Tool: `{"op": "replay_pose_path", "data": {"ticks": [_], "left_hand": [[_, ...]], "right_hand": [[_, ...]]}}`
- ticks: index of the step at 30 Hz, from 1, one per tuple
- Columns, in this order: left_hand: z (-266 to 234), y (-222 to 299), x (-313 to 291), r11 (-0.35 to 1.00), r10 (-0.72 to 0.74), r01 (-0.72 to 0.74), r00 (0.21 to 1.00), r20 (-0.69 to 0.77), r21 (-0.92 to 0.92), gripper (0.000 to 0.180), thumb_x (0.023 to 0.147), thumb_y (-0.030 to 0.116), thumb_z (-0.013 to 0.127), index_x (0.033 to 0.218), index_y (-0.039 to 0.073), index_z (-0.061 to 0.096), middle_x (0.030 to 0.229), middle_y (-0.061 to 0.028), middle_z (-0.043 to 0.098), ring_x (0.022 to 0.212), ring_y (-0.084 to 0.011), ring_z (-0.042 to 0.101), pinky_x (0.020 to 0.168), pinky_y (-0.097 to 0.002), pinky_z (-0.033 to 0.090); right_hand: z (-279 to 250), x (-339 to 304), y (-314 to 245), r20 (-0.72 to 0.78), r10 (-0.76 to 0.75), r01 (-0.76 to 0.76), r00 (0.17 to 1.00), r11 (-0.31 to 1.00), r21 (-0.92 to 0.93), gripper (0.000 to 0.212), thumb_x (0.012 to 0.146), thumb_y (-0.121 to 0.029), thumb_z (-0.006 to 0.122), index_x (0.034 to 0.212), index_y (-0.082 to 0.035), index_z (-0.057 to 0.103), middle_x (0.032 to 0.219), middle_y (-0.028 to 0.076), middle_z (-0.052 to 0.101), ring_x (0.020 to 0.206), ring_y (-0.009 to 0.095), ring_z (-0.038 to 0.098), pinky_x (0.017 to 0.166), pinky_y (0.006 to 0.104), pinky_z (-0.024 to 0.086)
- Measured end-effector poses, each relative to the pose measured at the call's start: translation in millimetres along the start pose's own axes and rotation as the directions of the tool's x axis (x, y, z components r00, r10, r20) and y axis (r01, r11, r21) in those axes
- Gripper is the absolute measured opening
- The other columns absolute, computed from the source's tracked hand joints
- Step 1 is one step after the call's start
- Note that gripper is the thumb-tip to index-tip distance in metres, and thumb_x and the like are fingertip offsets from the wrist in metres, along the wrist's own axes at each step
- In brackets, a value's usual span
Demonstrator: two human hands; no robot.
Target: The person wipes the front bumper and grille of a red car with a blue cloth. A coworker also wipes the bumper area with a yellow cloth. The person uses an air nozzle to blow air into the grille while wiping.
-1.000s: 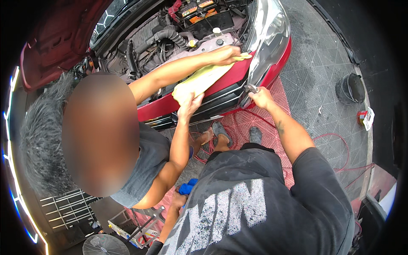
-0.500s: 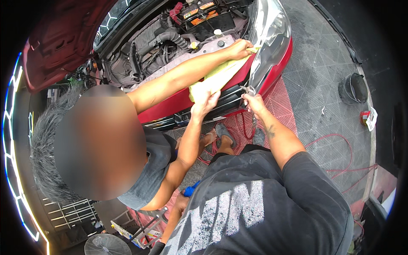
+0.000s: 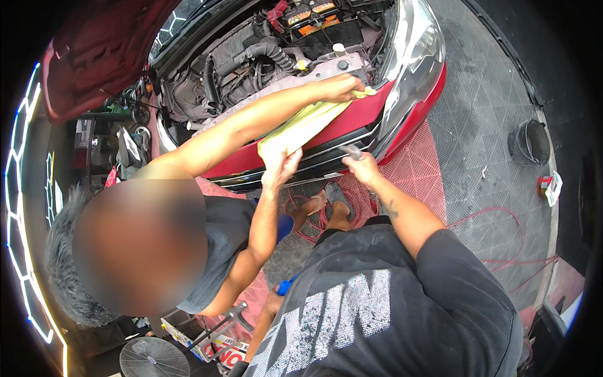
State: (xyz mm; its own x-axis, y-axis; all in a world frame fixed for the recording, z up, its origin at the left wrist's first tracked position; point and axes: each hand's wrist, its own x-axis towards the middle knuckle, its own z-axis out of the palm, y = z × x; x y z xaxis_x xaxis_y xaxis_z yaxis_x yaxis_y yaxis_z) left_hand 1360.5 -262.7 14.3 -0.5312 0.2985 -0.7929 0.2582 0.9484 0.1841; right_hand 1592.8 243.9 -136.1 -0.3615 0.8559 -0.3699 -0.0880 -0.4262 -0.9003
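Note:
My right hand (image 3: 362, 169) is closed around a metal air blow gun (image 3: 353, 152), its tip near the dark grille (image 3: 326, 157) of a red car's front bumper (image 3: 370, 107). Low beside my shirt, my left hand (image 3: 271, 305) grips a bunched blue cloth (image 3: 286, 287); part of that hand is hidden by the shirt. Across the bumper's upper face a co-worker's two hands stretch a yellow cloth (image 3: 298, 129), one by the headlight (image 3: 411, 47), the other just left of my blow gun.
The bonnet (image 3: 94, 63) is up over the engine bay (image 3: 251, 69). A red hose (image 3: 308, 220) coils by the feet and trails right. A black bucket (image 3: 529, 143) and a red can (image 3: 545, 186) stand at right. A fan (image 3: 154, 358) stands lower left.
My right hand has moved left with the blow gun, away from the headlight side. The co-worker's lower hand and the yellow cloth have shifted left and slightly down. My left hand stays low.

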Motion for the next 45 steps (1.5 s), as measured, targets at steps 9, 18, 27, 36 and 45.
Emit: {"op": "replay_pose_path", "data": {"ticks": [9,18,27,36,45], "left_hand": [[17,-3,7,0.999,0.009,-0.01,1.0,-0.002,-0.045,0.049,0.077,0.029,0.088,0.116,0.005,0.072,0.102,-0.0093,0.079,0.09,-0.0181,0.072,0.085,-0.0355,0.056],[13,-39,34,0.988,0.105,-0.109,0.994,-0.042,-0.107,0.043,0.077,0.029,0.088,0.111,0.005,0.076,0.099,-0.0084,0.079,0.088,-0.0175,0.072,0.084,-0.0358,0.056],[-5,47,-8,0.987,-0.086,0.09,0.996,-0.034,0.133,0.056,0.078,0.048,0.085,0.111,0.004,0.078,0.107,-0.0172,0.079,0.102,-0.0281,0.076,0.091,-0.0414,0.056],[-4,9,14,0.996,-0.09,0.09,0.995,0.037,0.02,0.059,0.078,0.048,0.084,0.117,0.004,0.075,0.115,-0.0186,0.078,0.11,-0.0299,0.074,0.098,-0.0411,0.054],[10,14,13,0.984,-0.019,0.026,0.999,0.04,-0.176,0.052,0.078,0.034,0.086,0.121,0.007,0.073,0.111,-0.0131,0.079,0.104,-0.0241,0.075,0.096,-0.0395,0.055]], "right_hand": [[-77,7,-44,-0.407,-0.114,-0.018,0.906,0.952,-0.307,0.027,0.091,-0.028,0.075,0.087,-0.001,0.073,0.074,0.004,0.066,0.068,0.016,0.06,0.067,0.0373,0.048],[-96,31,-83,-0.43,-0.197,0.03,0.881,0.931,-0.363,0.039,0.09,-0.036,0.073,0.11,-0.002,0.075,0.091,0.019,0.075,0.088,0.03,0.072,0.086,0.0431,0.053],[-114,13,-67,-0.031,-0.099,0.051,0.995,0.729,-0.683,0.046,0.087,-0.043,0.068,0.122,-0.015,0.075,0.098,0.025,0.074,0.098,0.042,0.072,0.09,0.0485,0.055],[-93,12,-15,-0.067,-0.03,-0.016,0.997,0.801,-0.599,0.04,0.086,-0.041,0.067,0.109,-0.009,0.075,0.104,0.025,0.074,0.104,0.045,0.07,0.091,0.0523,0.053],[-56,-5,-71,0.047,0.026,0.016,0.999,0.701,-0.713,0.037,0.087,-0.038,0.067,0.104,-0.007,0.074,0.097,0.024,0.073,0.096,0.043,0.07,0.087,0.0509,0.053]]}}
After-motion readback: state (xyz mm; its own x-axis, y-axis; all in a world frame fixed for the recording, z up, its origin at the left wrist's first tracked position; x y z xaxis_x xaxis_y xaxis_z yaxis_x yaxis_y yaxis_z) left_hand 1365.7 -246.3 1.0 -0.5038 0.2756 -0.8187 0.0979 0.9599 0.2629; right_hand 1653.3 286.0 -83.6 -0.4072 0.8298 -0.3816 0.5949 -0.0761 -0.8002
